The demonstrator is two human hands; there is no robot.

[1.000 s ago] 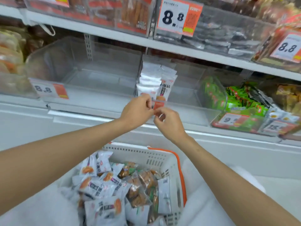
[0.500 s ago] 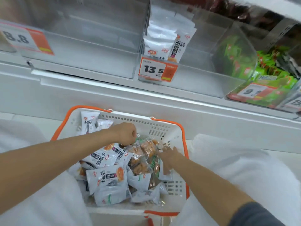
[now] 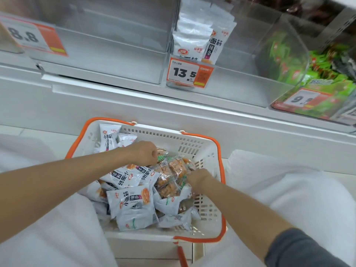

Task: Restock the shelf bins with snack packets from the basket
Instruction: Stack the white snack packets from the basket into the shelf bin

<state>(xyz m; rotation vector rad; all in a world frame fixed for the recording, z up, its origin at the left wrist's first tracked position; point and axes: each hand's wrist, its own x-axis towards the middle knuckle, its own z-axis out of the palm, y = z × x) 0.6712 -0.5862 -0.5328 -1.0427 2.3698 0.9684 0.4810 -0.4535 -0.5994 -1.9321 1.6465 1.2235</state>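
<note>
A white basket [image 3: 207,155] with an orange rim sits low in front of me, full of snack packets. White packets [image 3: 131,201] lie on its left side, clear packets with orange contents [image 3: 173,170] on its right. My left hand [image 3: 143,152] is down in the basket, fingers closed on a clear green-labelled packet [image 3: 161,158]. My right hand [image 3: 198,177] pinches another clear packet at the pile's right edge. Above, a clear shelf bin [image 3: 240,87] holds a row of upright white packets [image 3: 194,39] behind a 13.5 price tag [image 3: 187,74].
An empty clear bin [image 3: 115,54] with an 8.8 tag [image 3: 32,38] stands to the left. A bin of green packets [image 3: 317,70] is at the right. A white shelf ledge [image 3: 173,112] runs between bins and basket. White cloth [image 3: 289,189] flanks the basket.
Both hands dropped from the 13.5 bin's front into the basket and the view tilted down. Since half a second ago, the fingers have closed on clear packets.
</note>
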